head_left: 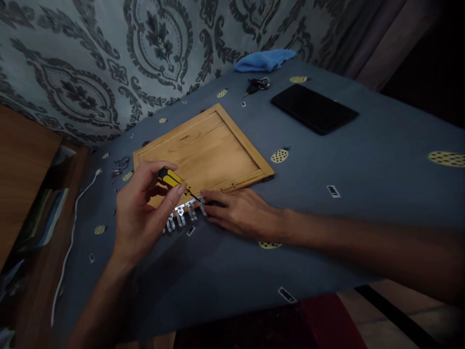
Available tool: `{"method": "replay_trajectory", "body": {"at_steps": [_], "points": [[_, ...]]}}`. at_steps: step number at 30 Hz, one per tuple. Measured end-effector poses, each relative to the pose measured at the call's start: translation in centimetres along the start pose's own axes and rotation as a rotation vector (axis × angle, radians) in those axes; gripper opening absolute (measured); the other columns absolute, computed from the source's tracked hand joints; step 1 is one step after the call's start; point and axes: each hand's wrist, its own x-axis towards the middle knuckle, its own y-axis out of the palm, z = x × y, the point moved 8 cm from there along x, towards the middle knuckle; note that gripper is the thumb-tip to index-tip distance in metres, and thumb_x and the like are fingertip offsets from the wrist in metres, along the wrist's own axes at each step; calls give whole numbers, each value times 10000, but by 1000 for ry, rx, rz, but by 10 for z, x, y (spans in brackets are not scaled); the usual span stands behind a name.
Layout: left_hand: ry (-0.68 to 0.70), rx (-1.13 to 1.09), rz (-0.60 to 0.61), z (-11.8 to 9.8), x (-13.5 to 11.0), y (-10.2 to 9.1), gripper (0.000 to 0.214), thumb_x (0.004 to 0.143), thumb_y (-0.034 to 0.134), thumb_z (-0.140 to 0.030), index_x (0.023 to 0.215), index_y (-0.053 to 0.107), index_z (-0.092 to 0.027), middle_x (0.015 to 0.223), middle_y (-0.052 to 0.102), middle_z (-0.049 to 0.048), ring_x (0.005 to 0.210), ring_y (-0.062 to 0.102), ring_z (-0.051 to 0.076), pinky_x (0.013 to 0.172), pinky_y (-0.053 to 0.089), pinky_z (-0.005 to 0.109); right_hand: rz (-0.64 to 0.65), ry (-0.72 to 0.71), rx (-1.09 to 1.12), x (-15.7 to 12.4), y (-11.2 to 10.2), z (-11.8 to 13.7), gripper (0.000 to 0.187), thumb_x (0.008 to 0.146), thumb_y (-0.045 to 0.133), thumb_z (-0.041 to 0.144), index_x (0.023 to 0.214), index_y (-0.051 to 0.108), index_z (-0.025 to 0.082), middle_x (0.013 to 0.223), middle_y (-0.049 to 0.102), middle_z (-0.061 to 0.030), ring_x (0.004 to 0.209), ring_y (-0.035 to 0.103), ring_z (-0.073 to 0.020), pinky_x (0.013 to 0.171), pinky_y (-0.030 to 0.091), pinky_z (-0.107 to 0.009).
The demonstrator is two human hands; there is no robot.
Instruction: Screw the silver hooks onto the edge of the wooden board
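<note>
My left hand (143, 213) grips a yellow and black screwdriver (173, 180), its tip angled down to the right onto a metal hook rail (181, 215) with several silver hooks. The rail lies along the near edge of a framed wooden panel (207, 150) flat on the blue cloth. My right hand (241, 212) rests on the cloth at the right end of the rail, fingers pressed together by the screwdriver's tip; what they pinch is too small to see.
A black tablet (314, 108), a bunch of keys (257, 86) and a blue cloth (263, 60) lie at the far side of the blue table covering (363, 165). Small metal parts (119, 167) sit left of the panel. A white cable (72, 228) runs along the left edge.
</note>
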Motion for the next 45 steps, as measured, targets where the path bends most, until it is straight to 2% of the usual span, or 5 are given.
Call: {"method": "replay_trajectory", "body": {"at_steps": [13,24,31,41,45], "points": [[34,-10,17,-1,2,1,230,879,775,-204,1082,707,-289,965,678,-18,802,665,122,667,604,233,1,8,71,0,5,-3,316,1067,563,259,1346,696,195,1393,702,-116,1014,762,-212,770,594,-317],[-32,-85,11,7,2,3,341,847,811,-247,1155,666,-272,1021,674,28,890,686,172,701,626,272,-2,14,42,0,6,-4,322,1077,547,273,1349,697,188,1422,689,-98,969,776,-225,735,600,-346],[89,1,86,-1,2,7,361,925,707,-215,1278,656,-272,1107,682,49,905,719,173,743,638,275,-43,-7,28,-1,9,-3,293,1045,611,269,1302,725,184,1373,722,-80,921,778,-219,723,598,-338],[58,22,-125,10,-1,1,388,833,821,-241,1190,671,-264,1047,689,-4,769,681,114,651,621,206,-43,-40,11,-1,8,-2,305,1063,547,235,1304,720,170,1360,725,-107,923,770,-199,745,596,-322],[-44,-103,-103,18,-3,3,429,834,819,-250,1218,628,-249,916,702,-11,850,749,159,701,646,237,-48,-32,18,-1,8,-3,308,1058,555,238,1310,719,173,1342,732,-107,875,767,-193,710,588,-319]]}}
